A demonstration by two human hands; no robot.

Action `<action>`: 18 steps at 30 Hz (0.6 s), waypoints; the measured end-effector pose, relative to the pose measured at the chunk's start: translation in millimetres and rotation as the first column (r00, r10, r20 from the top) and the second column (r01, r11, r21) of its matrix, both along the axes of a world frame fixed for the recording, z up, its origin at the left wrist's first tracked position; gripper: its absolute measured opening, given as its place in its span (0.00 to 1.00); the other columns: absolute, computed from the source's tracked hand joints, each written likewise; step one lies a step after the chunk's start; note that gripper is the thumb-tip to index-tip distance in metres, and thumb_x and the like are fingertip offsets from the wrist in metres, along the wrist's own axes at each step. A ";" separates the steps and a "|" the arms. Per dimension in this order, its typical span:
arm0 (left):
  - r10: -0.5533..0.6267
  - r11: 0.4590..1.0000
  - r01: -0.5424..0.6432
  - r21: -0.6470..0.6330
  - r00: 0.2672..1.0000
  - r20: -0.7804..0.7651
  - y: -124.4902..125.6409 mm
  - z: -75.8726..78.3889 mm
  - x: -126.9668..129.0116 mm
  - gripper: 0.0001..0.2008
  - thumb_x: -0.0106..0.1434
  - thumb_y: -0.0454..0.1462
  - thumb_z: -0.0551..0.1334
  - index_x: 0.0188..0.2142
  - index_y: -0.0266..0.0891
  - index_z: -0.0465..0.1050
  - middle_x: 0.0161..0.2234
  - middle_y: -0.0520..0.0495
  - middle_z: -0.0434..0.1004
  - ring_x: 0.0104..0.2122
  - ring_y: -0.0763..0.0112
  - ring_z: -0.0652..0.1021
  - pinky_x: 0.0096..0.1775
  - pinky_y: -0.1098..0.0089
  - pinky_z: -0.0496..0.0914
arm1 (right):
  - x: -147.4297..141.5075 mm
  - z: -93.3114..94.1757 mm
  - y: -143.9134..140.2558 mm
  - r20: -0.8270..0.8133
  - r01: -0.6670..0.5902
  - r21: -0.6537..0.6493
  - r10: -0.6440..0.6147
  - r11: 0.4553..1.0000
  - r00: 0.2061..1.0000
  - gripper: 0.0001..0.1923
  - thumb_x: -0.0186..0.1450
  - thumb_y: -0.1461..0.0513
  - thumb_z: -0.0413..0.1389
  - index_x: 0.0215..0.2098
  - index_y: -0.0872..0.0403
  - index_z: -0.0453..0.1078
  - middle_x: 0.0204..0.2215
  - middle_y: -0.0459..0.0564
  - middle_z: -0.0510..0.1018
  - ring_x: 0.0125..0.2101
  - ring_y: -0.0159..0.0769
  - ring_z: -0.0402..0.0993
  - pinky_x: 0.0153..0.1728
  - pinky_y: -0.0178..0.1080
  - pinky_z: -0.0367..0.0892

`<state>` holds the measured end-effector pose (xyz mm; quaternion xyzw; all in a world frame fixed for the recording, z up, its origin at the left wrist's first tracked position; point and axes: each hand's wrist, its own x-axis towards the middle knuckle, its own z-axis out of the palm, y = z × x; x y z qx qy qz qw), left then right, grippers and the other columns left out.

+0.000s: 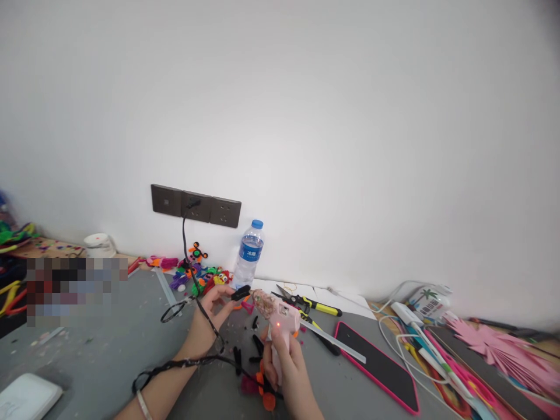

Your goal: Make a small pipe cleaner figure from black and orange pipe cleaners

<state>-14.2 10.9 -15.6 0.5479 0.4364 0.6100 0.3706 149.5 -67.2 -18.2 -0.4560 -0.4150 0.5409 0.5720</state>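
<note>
My right hand [286,361] is wrapped round the handle of a pale pink glue gun [286,318] with a lit red light. A clear glue stick [335,341] pokes out of its back end. Between the fingertips of my left hand [214,309] is a short black fuzzy piece [240,293], which looks like pipe cleaner. The gun's glue-crusted nozzle [262,301] points at this piece, very close to it; whether they touch I cannot tell. The gun's black cord [205,361] crosses my left forearm. Below my hands lie more black fuzzy pieces [237,359] and an orange piece [268,401].
A water bottle [250,254] stands against the wall, by small colourful fuzzy figures [207,277]. Yellow-handled pliers [324,306] and a pink-edged phone [378,367] lie on the right. Beyond are white cables [385,332] and pink folded paper [494,356]. The cord runs to a wall socket [195,206].
</note>
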 end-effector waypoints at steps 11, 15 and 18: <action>-0.050 0.998 0.051 0.028 0.998 -0.031 3.1 -9.2 -0.7 0.09 0.54 0.40 0.67 0.33 0.39 0.75 0.30 0.49 0.78 0.29 0.69 0.75 0.33 0.72 0.69 | 4.3 -4.8 8.1 -0.116 -0.008 0.057 0.014 0.998 0.993 0.31 0.59 0.38 0.53 0.39 0.58 0.67 0.06 0.33 0.56 0.06 0.22 0.45 0.07 0.27 0.46; -0.057 0.998 0.057 0.019 0.998 -0.036 3.7 -10.3 -0.7 0.09 0.55 0.41 0.67 0.33 0.38 0.74 0.31 0.49 0.78 0.29 0.70 0.75 0.33 0.72 0.69 | 2.9 -6.5 6.1 -0.135 -0.047 0.075 0.056 0.996 0.989 0.30 0.60 0.39 0.53 0.39 0.58 0.68 0.06 0.34 0.56 0.06 0.21 0.44 0.08 0.27 0.45; -0.056 0.998 0.056 0.011 0.998 -0.038 3.9 -9.2 -1.0 0.10 0.55 0.41 0.67 0.34 0.38 0.74 0.31 0.48 0.78 0.28 0.70 0.75 0.32 0.71 0.70 | 2.2 -8.2 4.8 -0.126 -0.068 0.077 0.077 0.995 0.989 0.30 0.60 0.39 0.53 0.38 0.58 0.68 0.06 0.34 0.57 0.06 0.21 0.44 0.08 0.27 0.45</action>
